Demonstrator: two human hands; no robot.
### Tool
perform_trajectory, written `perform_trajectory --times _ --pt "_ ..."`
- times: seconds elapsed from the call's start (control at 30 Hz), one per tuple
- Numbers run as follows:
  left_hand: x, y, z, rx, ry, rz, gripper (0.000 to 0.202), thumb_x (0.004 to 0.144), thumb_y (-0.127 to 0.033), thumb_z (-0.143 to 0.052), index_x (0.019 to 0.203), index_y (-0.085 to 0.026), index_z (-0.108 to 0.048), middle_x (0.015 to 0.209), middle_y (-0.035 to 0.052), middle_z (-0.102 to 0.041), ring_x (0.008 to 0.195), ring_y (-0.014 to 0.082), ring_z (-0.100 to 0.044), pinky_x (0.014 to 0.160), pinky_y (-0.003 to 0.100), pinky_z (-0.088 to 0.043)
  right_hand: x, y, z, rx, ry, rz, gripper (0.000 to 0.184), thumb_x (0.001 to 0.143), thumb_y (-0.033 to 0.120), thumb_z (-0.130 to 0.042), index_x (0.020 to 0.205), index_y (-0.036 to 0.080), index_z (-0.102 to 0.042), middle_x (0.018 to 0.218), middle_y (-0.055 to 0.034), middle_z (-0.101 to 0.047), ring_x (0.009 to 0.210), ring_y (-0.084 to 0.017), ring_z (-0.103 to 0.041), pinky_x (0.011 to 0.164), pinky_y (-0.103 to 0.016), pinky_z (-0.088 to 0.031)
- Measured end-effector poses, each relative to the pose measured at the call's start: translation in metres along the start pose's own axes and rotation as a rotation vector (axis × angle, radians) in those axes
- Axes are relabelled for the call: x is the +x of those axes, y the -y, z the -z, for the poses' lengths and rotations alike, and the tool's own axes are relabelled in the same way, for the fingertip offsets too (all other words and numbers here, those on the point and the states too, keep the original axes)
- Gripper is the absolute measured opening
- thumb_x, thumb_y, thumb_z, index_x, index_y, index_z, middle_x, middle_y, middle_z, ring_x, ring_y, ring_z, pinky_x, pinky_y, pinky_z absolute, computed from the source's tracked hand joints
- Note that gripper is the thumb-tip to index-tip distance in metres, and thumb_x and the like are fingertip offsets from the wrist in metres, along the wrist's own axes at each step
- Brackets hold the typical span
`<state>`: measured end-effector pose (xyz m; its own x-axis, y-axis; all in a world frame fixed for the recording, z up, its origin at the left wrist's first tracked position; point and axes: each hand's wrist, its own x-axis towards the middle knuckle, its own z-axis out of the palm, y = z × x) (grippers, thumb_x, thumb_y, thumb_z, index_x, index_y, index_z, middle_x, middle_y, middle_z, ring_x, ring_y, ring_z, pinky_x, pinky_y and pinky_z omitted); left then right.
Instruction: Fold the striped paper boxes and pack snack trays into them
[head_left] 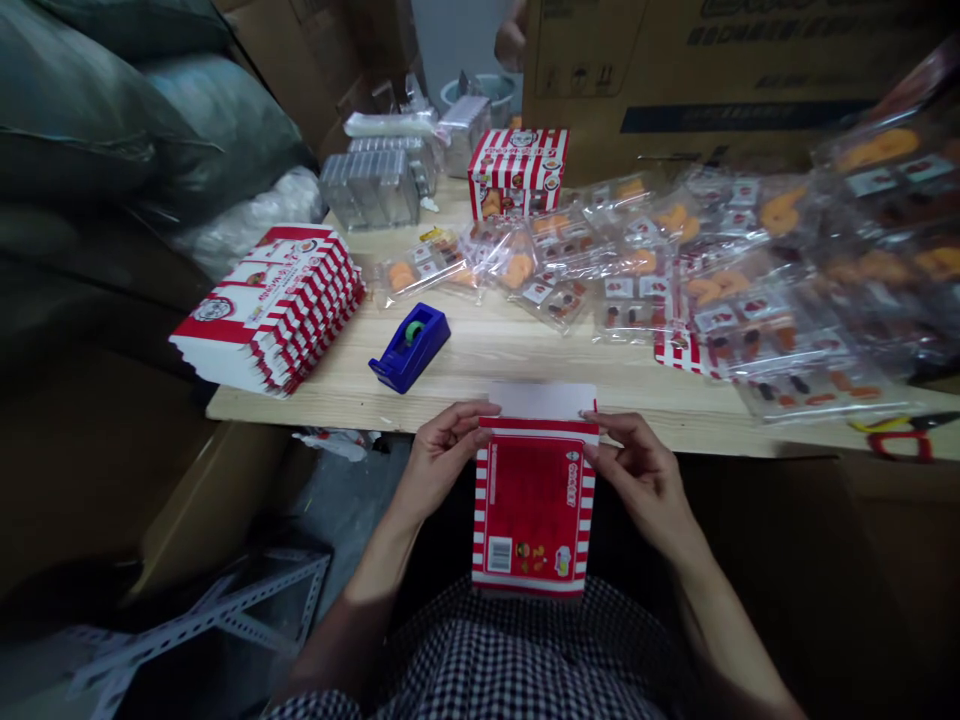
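A red and white striped cardboard box [534, 510] is held upright in front of my lap, just off the table's front edge. Its barcode side faces me, and a white flap [540, 400] stands up at the top. My left hand [450, 445] pinches the upper left corner between thumb and fingers. At the upper right corner, my right hand [634, 460] grips the edge the same way. A blue tape dispenser [412, 350] with a green roll rests on the table beyond my left hand.
Flat striped boxes [270, 300] lie stacked at the left. One assembled box [517, 172] stands at the back, near clear plastic cases [371, 185]. Bagged toy food pieces [637, 265] spread across the right. Scissors [900, 440] lie at the right edge. Beyond is a large carton [675, 90].
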<state>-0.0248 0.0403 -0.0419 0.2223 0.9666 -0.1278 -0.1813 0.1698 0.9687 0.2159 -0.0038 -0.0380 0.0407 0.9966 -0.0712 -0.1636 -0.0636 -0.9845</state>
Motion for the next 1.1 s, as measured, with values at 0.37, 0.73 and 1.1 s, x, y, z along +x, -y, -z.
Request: perform_trajectory --times 0.37,0.73,1.1 --pt "-0.009 0.013 0.010 0.013 0.036 0.132 0.024 0.085 -0.034 -0.074 0.103 -0.019 -0.074 0.089 0.0030 -0.073 0.073 0.0132 -0.064 0.065 0.021 -0.050 0.003 -0.006 -0.003 0.047 0.004 -0.168 0.025 0.082 0.037 -0.079 0.103 0.026 -0.071 0.096 -0.0031 -0.077 0.078 -0.018 -0.072 0.074 -0.032 -0.059" --pt "0.003 0.026 0.018 0.198 0.013 0.075 0.019 0.087 -0.034 -0.071 0.086 -0.015 -0.073 0.085 0.0038 -0.069 0.081 0.0156 -0.061 0.078 0.027 -0.047 0.019 -0.032 0.003 -0.065 0.084 -0.135 0.020 0.082 0.042 -0.078 0.083 0.023 -0.073 0.079 -0.0008 -0.073 0.071 -0.016 -0.065 0.068 -0.028 -0.053" --pt "0.014 0.034 0.016 -0.061 0.039 0.212 0.044 0.079 -0.027 -0.080 0.121 -0.016 -0.069 0.103 0.0082 -0.078 0.092 0.0187 -0.072 0.088 0.029 -0.053 0.023 -0.043 0.001 0.154 -0.005 -0.216 0.054 0.077 0.035 -0.083 0.126 0.036 -0.060 0.088 0.0024 -0.078 0.075 -0.018 -0.072 0.077 -0.036 -0.057"
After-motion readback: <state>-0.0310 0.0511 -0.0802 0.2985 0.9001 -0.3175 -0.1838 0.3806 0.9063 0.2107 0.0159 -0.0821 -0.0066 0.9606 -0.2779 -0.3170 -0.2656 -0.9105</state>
